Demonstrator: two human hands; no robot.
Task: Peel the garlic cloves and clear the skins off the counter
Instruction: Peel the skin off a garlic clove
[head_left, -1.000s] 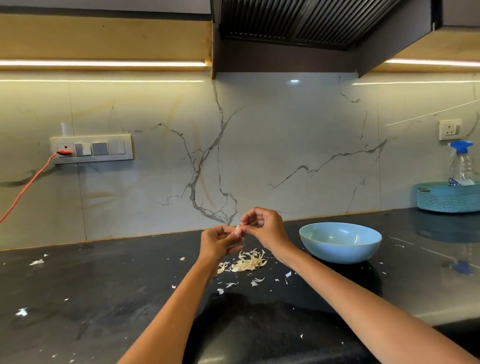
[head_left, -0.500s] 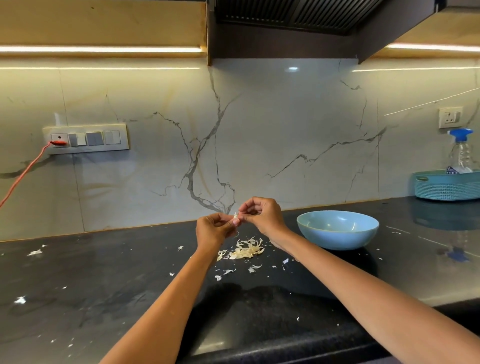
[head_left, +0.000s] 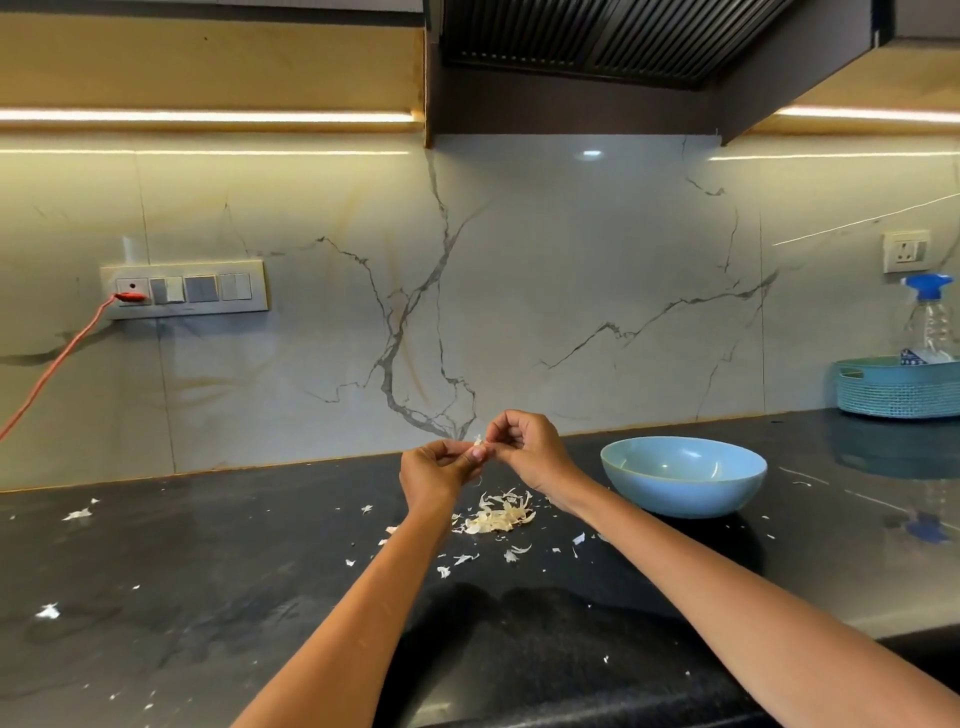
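Garlic clove (head_left: 479, 445), small & pale, held up in the air above the counter, pinched btwn both hands where their fingertips meet; a thin bit of skin sticks up off its top. Left hand (head_left: 436, 470) curled round it from below-left, thumb & fingers pinching the clove. Right hand (head_left: 530, 449) comes in from the right, fingers curled, tips nipping the clove/skin at the same spot; can't tell if it has skin or clove itself. Hands touch at the fingertips, both forearms reaching in from the bottom edge. Directly under the hands, on the black counter (head_left: 208, 597), a pile of skins (head_left: 498, 514), cream-white, loose & curled. Smaller white flakes (head_left: 511, 555) scattered just in front of the pile, w/ more strays far left (head_left: 78, 514) & near the front-left edge. Just right of the pile, near the right wrist, a light-blue bowl (head_left: 684, 475) sits upright; contents not visible from this angle. Far right at the back, a teal basket (head_left: 898, 397) w/ a clear spray bottle (head_left: 930, 322), blue trigger top, standing in it. Marble-look backsplash behind; switch panel (head_left: 184, 290) on the left w/ an orange cord (head_left: 57, 364) plugged in, single socket (head_left: 906, 252) at right.
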